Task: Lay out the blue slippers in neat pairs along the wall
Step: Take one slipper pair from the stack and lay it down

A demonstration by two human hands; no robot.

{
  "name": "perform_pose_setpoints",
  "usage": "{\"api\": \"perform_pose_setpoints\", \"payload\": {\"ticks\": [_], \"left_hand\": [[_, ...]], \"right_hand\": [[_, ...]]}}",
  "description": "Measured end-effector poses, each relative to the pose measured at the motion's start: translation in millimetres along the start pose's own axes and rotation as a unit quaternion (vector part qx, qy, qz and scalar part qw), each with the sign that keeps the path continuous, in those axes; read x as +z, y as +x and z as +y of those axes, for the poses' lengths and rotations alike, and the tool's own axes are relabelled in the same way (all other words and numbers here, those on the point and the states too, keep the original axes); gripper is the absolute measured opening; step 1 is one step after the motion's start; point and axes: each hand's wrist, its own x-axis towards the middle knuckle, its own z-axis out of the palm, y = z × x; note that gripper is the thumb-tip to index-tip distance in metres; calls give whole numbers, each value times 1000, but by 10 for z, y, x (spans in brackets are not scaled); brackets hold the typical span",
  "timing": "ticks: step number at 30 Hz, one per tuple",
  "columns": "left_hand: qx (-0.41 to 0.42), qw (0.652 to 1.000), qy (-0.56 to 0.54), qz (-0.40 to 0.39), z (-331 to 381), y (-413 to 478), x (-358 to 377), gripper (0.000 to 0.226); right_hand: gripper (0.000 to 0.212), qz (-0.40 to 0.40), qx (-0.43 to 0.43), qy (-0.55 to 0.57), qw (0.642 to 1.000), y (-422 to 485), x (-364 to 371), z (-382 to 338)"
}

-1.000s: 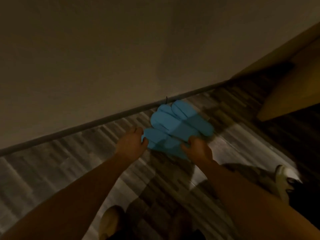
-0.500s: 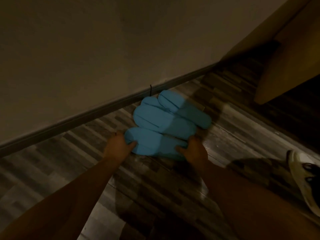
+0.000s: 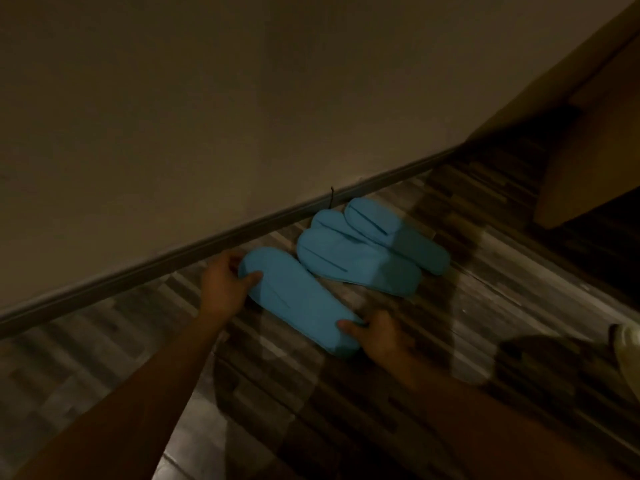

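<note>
Both hands gripped one blue slipper (image 3: 298, 299) on the wood-patterned floor (image 3: 104, 341): the left hand (image 3: 225, 285) pinched its toe end at about 10 o'clock, thumb on top and fingers curled under the edge, while the right hand (image 3: 377, 337) clasped its heel end at about 4 o'clock. That slipper lay flat, angled with its toe toward the dark baseboard (image 3: 138, 268) and just short of it. Just beside it, toward 2 o'clock, a cluster of blue slippers (image 3: 367, 247) overlapped one another, toes close to the baseboard and heels pointing away; at least three could be made out, though the exact count could not be told in the dim light. A plain wall (image 3: 207, 116) filled the upper half of the view. A tan panel (image 3: 588, 161) stood at 2 o'clock, and a pale shoe (image 3: 628, 355) showed at the frame's edge near 4 o'clock. No brand, label or writing could be read anywhere.
</note>
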Motion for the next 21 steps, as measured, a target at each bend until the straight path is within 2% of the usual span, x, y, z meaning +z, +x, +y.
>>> {"api": "perform_pose_setpoints", "payload": {"ticks": [6, 9, 17, 21], "left_hand": [[-67, 992, -90, 64, -129, 169, -166, 39], [-94, 988, -100, 67, -213, 181, -143, 35], [-32, 999, 3, 43, -269, 166, -114, 40], [6, 998, 45, 52, -265, 146, -140, 39]], "right_hand": [[53, -42, -11, -66, 997, -110, 533, -190], [44, -44, -23, -86, 995, -166, 682, -211], [40, -63, -71, -215, 972, -251, 741, -287], [53, -78, -77, -264, 958, -214, 585, -346]]}}
